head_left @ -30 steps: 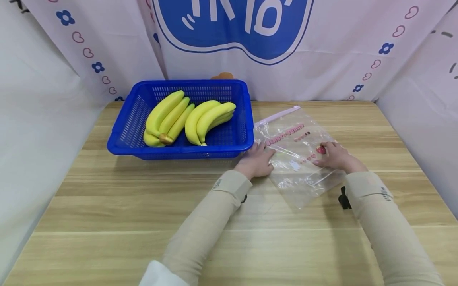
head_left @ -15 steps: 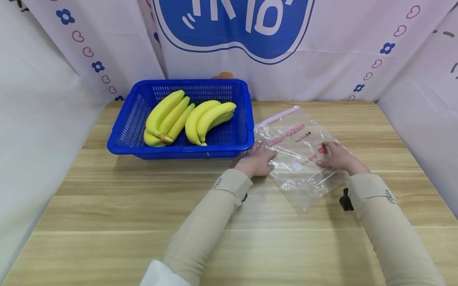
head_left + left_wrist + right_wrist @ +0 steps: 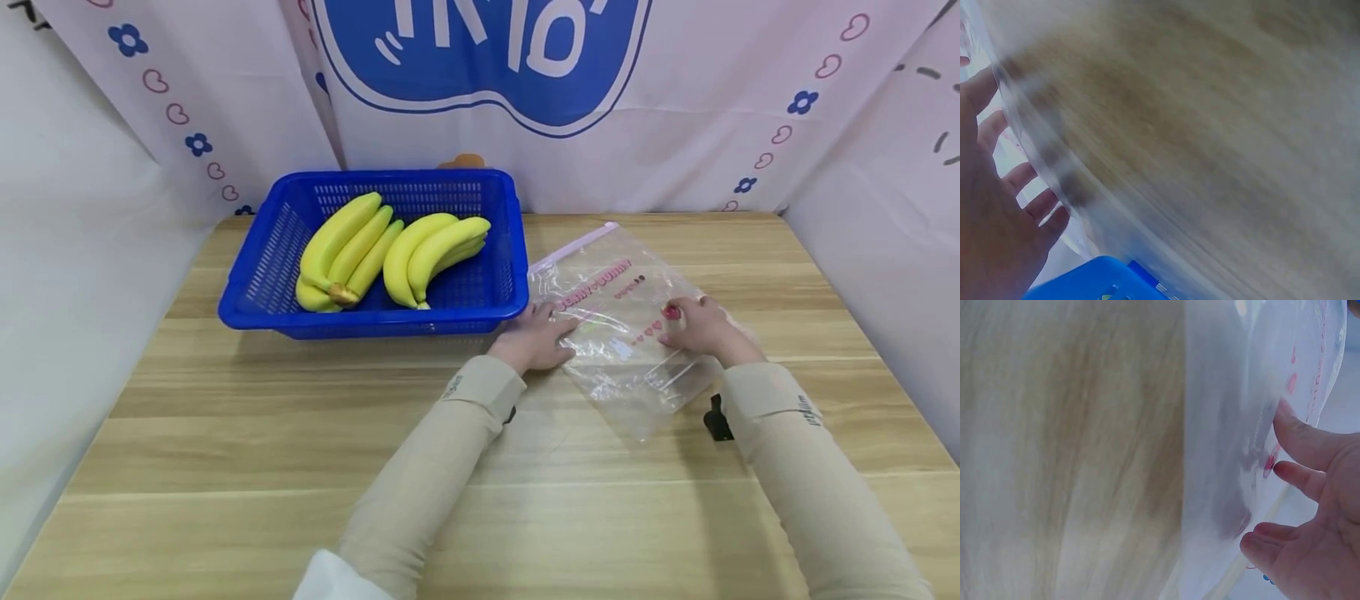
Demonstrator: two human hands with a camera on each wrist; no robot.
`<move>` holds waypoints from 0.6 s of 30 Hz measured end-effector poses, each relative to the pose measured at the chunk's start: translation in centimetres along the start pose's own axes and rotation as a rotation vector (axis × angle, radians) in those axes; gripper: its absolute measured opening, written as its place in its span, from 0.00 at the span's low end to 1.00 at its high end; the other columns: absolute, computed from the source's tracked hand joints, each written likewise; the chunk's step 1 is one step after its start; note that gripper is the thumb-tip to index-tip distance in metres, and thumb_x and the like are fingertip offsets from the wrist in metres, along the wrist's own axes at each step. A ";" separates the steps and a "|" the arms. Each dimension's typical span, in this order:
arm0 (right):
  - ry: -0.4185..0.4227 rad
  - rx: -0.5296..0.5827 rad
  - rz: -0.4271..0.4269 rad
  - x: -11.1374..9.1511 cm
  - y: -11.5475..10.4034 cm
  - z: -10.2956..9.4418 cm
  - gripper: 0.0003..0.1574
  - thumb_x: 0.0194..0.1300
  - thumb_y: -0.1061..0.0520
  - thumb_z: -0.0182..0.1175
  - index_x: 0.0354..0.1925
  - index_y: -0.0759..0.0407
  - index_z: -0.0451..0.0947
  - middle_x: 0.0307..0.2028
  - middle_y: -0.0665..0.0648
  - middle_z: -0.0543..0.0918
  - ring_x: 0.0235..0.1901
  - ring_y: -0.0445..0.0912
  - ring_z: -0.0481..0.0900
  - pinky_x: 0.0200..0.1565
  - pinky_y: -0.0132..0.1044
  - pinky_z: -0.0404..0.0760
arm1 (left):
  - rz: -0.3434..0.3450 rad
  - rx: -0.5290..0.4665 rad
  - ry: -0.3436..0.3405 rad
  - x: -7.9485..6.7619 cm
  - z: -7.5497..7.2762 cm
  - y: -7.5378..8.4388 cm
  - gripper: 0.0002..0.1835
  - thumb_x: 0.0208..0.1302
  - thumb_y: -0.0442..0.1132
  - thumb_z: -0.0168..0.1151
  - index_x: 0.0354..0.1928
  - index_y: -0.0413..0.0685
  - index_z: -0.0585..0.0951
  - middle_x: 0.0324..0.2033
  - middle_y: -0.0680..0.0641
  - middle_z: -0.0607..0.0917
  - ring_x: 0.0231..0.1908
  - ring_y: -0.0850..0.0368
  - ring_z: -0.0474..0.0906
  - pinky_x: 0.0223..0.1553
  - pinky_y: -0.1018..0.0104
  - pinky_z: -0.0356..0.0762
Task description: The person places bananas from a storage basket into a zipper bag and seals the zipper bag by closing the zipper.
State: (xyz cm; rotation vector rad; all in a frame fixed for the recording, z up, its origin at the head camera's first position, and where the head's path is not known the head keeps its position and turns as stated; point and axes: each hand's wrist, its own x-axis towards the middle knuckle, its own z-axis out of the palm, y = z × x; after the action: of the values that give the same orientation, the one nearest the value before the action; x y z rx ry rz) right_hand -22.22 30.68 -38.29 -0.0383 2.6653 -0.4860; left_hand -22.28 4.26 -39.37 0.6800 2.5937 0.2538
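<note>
Left hand on clear bag, beside blue basket of bananas

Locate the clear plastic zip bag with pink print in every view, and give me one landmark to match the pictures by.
Head: right of centre, just right of the blue plastic basket.
Left wrist: left side, clear plastic bag showing between the fingers of the left hand; its full outline is unclear.
Right wrist: right of centre, beside the right hand.
Shared landmark: the light-brown wood-grain tabletop.
</note>
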 end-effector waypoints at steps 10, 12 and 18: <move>0.049 -0.020 0.015 0.0 -0.9 0.1 0.40 0.70 0.47 0.50 0.66 0.76 0.54 0.64 0.88 0.49 0.65 0.80 0.44 0.64 0.71 0.54 | -0.018 0.065 0.023 0.3 0.3 0.4 0.31 0.68 0.61 0.48 0.72 0.72 0.57 0.73 0.45 0.55 0.73 0.40 0.47 0.73 0.45 0.46; 0.061 -0.028 -0.002 0.0 -1.3 0.1 0.40 0.70 0.46 0.51 0.65 0.76 0.56 0.64 0.86 0.52 0.65 0.79 0.44 0.65 0.71 0.51 | -0.024 0.079 0.027 0.4 0.4 0.5 0.32 0.68 0.62 0.47 0.72 0.72 0.56 0.73 0.44 0.56 0.73 0.40 0.47 0.73 0.44 0.47; 0.109 -0.099 -0.051 0.2 -2.2 0.5 0.36 0.68 0.47 0.53 0.58 0.77 0.63 0.60 0.83 0.64 0.63 0.78 0.52 0.65 0.68 0.55 | -0.026 0.084 0.042 0.3 0.4 0.9 0.32 0.68 0.61 0.46 0.72 0.71 0.57 0.71 0.43 0.58 0.71 0.41 0.51 0.70 0.45 0.55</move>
State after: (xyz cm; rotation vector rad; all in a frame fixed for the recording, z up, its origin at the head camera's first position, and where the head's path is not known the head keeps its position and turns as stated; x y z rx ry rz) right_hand -22.26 28.40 -38.07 -0.1130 2.7994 -0.3819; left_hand -21.91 5.20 -39.61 0.6767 2.6645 0.1532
